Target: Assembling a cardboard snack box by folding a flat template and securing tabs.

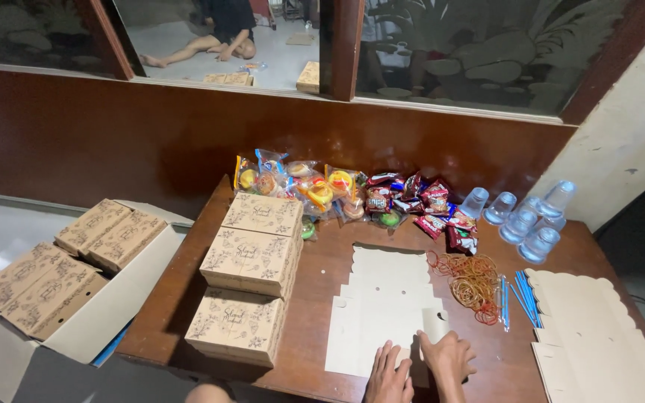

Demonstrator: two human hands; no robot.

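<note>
We're pressing our left hand (388,377) & right hand (448,357), both flat w/ fingers spread, onto the unfolded cardboard box blank (382,310) at the table's (322,261) near edge, where uneven pressure is risking a crooked crease.

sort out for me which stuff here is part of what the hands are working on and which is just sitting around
In hand:
- flat box blank, unfolded on the table
- left hand and right hand, both pressing on its near edge

Lying about:
- folded printed boxes
- wrapped snacks
- rubber bands
- blue straws
- clear cups
- stack of blanks
- carton of boxes
</note>
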